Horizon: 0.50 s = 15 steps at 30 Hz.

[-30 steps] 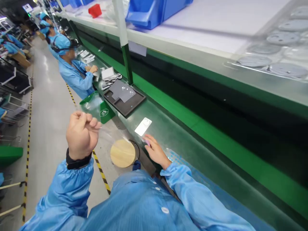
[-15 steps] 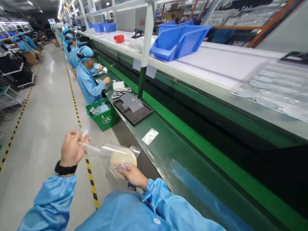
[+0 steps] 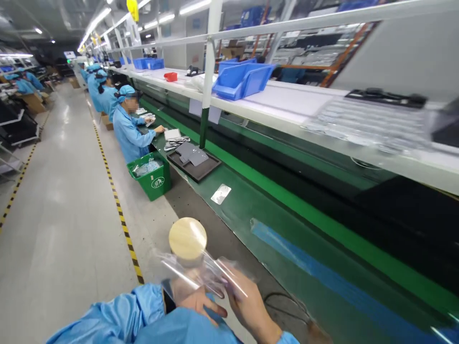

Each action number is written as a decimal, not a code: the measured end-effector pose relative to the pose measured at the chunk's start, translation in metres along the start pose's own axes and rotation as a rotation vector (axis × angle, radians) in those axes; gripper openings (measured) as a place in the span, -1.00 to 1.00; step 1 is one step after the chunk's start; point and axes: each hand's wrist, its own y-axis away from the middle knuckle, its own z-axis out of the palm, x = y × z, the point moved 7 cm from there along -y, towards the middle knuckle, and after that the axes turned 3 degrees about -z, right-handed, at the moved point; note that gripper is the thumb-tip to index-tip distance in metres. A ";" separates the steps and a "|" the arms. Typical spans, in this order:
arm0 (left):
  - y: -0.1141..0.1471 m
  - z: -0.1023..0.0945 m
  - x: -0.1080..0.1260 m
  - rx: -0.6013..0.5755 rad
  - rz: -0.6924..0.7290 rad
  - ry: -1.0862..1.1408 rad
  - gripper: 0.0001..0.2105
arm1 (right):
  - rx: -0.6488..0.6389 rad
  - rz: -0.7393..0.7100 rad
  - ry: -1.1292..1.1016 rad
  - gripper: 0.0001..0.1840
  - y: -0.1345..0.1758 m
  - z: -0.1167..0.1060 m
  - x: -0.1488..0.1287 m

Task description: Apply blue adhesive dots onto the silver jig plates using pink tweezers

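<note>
A sheet of clear plastic film, blurred by motion, is bunched low in front of my body. My right hand is closed on its right part, with the fingers bent round the plastic. Beside it, my left hand lies under the film near my waist. Its fingers are spread and partly seen through the plastic. Just beyond the film stands a stool with a round wooden seat, whose near edge the film overlaps.
To the right runs a green workbench bearing a white flat plate, a dark tray with grey sheets, and blue film. A green bin stands on the floor. Farther along sits a co-worker. Blue bins occupy the shelf.
My left hand has come down and right, from the far left to beside my right hand. The film, stretched between the hands before, is now bunched closer to my body. The view has shifted.
</note>
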 end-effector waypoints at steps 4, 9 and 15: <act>0.016 -0.005 -0.017 -0.046 -0.137 -0.096 -0.63 | 0.011 -0.061 0.042 -0.63 0.018 0.017 -0.039; 0.026 -0.030 0.008 0.195 0.109 -0.070 -0.80 | -0.168 -0.081 0.021 -0.77 -0.006 0.042 -0.058; 0.035 -0.067 0.052 0.409 0.332 -0.064 -0.79 | -0.495 0.012 0.088 -0.69 -0.050 0.067 -0.054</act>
